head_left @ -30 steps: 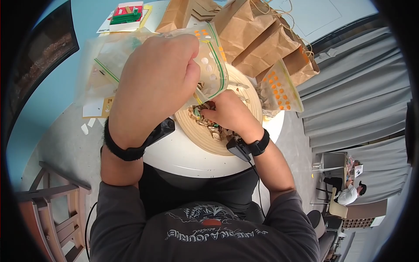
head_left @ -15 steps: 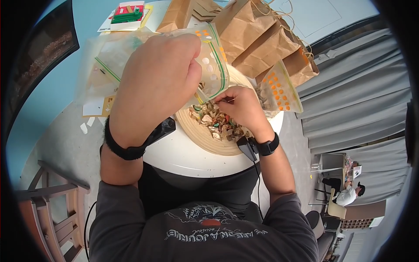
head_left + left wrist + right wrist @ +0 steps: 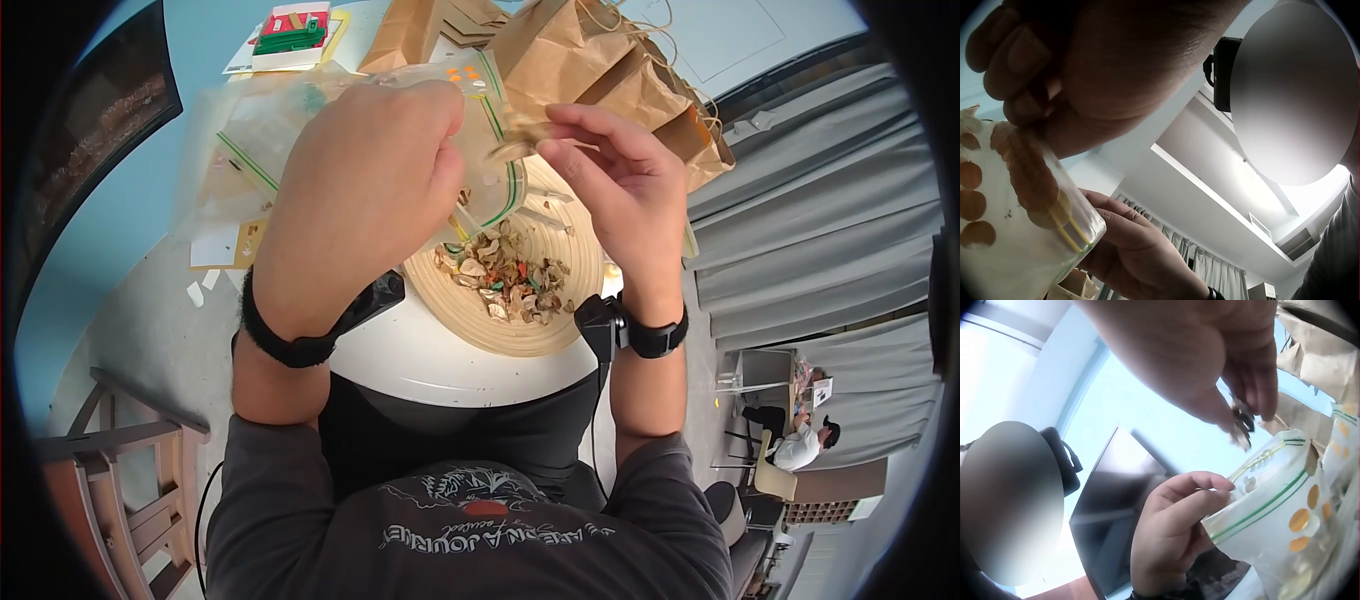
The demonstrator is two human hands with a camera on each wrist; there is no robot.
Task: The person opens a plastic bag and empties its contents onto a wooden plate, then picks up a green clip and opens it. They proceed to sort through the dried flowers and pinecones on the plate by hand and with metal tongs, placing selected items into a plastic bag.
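Note:
My left hand (image 3: 375, 190) grips the rim of a clear zip bag (image 3: 1266, 519) with a green seal line and orange dots. Its mouth faces up in the right wrist view. Close above that mouth, my right hand (image 3: 630, 180) pinches a few dried tan-brown flakes (image 3: 515, 145) between thumb and fingers; they are blurred in the head view. Below both hands, a heap of mixed dried flakes (image 3: 515, 280), tan with bits of red and green, lies on a round wooden tray (image 3: 445, 312). The left fingertips are hidden in the head view.
Brown paper bags (image 3: 560, 75) stand behind the tray. A second zip bag with orange dots (image 3: 1344, 440) is beside them. More clear zip bags (image 3: 235, 130) lie at the left, near a box of red and green items (image 3: 290, 38). Someone sits far right (image 3: 800, 445).
My right hand has risen from the heap on the tray, holding flakes, up to the mouth of the zip bag. The left hand and the bag have stayed in place.

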